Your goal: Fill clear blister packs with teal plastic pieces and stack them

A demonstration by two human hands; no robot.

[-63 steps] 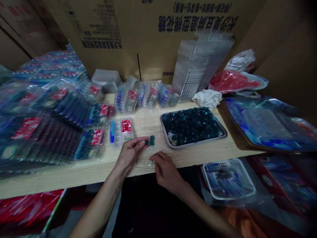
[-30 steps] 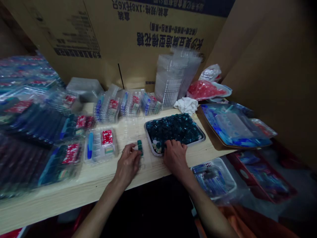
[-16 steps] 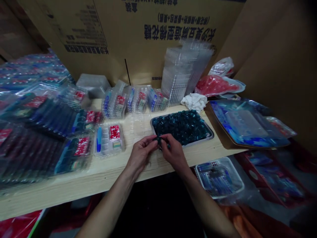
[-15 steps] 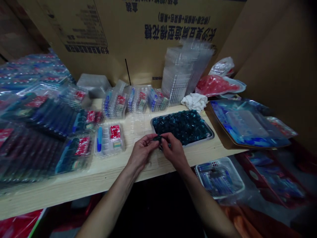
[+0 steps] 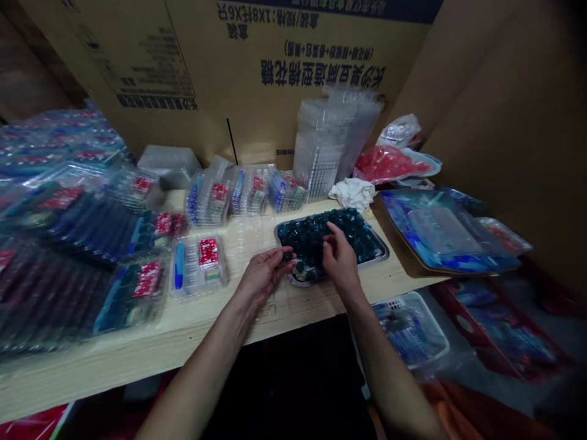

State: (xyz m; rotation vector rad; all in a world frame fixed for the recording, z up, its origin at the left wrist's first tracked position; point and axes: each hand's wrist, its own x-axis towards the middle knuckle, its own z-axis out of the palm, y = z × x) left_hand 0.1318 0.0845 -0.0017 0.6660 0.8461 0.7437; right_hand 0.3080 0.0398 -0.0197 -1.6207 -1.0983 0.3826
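Note:
A grey-rimmed tray point(image 5: 387, 252) full of small, shiny dark teal pieces point(image 5: 362, 229) lies in front of me. My left hand point(image 5: 263, 272) is at its near left corner, thumb and fingertips pinching one dark teal piece point(image 5: 288, 256). Over the middle of the tray is my right hand point(image 5: 340, 260), its index finger stretched out and the fingers apart, with nothing visible in them. To the left lies a clear plastic case point(image 5: 197, 287) holding a blue pen-like tool point(image 5: 180, 266) and a red-and-white patterned packet point(image 5: 208, 252).
Stacks of filled clear cases point(image 5: 59, 281) cover the table's left side. Nested clear trays point(image 5: 316, 146) rise at the back beside a crumpled white cloth point(image 5: 353, 192). A carton with blue packets point(image 5: 440, 232) stands right. Below the edge sits a white basket point(image 5: 443, 348).
My hands, together before, have parted. My right hand has moved right and forward over the tray with fingers opened, while my left keeps the teal piece. The view has shifted slightly.

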